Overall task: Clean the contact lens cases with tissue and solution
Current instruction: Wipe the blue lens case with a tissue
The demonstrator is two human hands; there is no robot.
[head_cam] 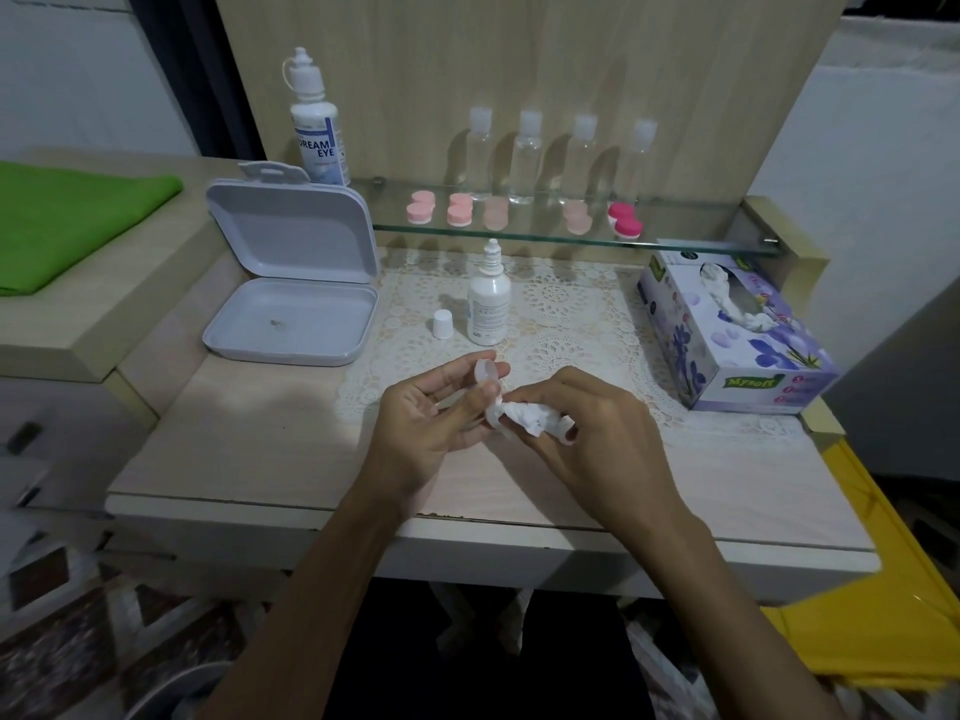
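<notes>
My left hand (436, 410) pinches a pale lens case (487, 379) between thumb and fingers above the table's middle. My right hand (592, 433) grips a crumpled white tissue (530, 417) and presses it against the case. A small white solution bottle (488, 298) stands uncapped on the lace mat, its cap (442, 323) beside it on the left. Several pink lens cases (460, 210) lie in a row on the glass shelf (675, 241). At the right sits a purple tissue box (737, 345).
An open white plastic box (291, 283) lies at the left. A large solution bottle (317, 127) and several clear bottles (527, 158) stand at the back. A green cloth (67, 220) covers the left ledge. The table's front edge (467, 517) is near my wrists.
</notes>
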